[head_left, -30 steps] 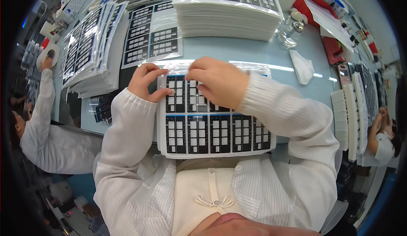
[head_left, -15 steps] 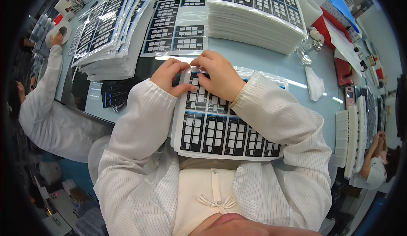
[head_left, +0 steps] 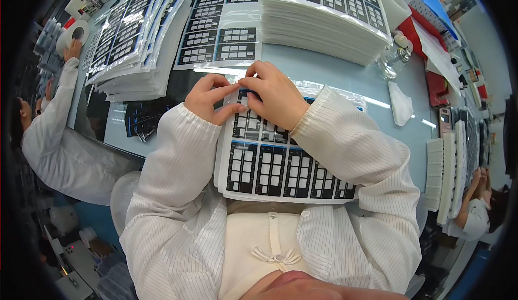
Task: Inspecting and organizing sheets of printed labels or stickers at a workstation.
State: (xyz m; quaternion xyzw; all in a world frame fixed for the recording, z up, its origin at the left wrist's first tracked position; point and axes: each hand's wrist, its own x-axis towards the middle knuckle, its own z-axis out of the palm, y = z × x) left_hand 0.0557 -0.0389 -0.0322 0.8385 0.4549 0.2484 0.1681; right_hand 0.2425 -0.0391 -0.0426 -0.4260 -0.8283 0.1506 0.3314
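Observation:
A stack of printed sheets with black panels and white squares lies in front of me, close to my body. Both hands meet at the top sheet's far left corner. My left hand comes from the left with bent fingers; its thumb lies on the print and its index fingertip reaches the corner. My right hand is curled over the far edge, thumb and index closed at the same corner. What the fingertips pinch is too small to make out. Clear film shows along the stack's far edge.
Farther back stand a tall sheet stack, a single sheet and a fanned pile in clear film. Dark pieces lie left, a white tissue and glass bottle right. A co-worker's sleeve is far left.
Both hands stay at the sheet's corner, with the fingertips shifting slightly. The left hand sits a little farther left. The whole view has moved slightly.

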